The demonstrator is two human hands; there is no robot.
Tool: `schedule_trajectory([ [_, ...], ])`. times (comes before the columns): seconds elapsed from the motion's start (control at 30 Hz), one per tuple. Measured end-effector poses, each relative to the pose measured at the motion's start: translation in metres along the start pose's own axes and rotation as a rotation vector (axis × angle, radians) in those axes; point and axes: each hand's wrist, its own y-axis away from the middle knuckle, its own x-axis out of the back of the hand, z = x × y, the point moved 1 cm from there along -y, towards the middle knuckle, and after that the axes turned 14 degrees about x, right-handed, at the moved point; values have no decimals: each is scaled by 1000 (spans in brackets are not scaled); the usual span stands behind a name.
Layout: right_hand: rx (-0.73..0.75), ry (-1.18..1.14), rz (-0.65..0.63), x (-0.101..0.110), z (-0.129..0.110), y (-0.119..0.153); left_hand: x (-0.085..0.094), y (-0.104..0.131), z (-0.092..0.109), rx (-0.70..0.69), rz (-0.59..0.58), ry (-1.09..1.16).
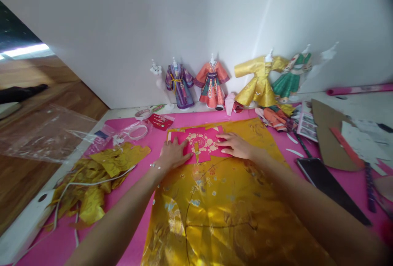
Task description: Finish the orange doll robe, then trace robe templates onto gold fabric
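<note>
1. left hand [173,155]: flat, fingers spread, pressing the left end of the pink patterned card [201,145]; grasps nothing.
2. right hand [235,145]: flat on the card's right end, equally near.
3. pink patterned card: between both hands, long axis left-right, lying on the gold brocade fabric [221,208].
4. fabric: on the pink mat [353,184], running toward the viewer.

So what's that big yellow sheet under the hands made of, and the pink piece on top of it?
The yellow sheet looks like glossy brocade-patterned paper or satin; it shines and holds sharp creases, so I can't say which. The pink piece, pressed flat by the left hand and right hand, looks like matte printed paper with a pale floral motif.
</note>
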Motion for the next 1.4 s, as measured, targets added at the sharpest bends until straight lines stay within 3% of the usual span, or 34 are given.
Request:
schedule_trajectory([
  [0.2, 11, 21, -23, 2, -4, 0, 4, -3, 8, 59, -35, 71],
  [0.5, -2, 54, -31, 5, -8, -2, -9, -5, 26, 177, -6, 114],
  [0.73, -25, 126, 39, 14, -25, -28, -7, -1, 28, 186, -15, 99],
  [0.9, -2, 118, 39, 1, -37, -48, -8, -1, 28, 190, -23, 85],
  [1.07, -11, 80, -6, -16, -37, -51, -7, 2, 29, 175, -15, 86],
  [1.4, -21, 37, -42, -21, -30, -48, 5, -3, 21, 180, -140, 185],
])
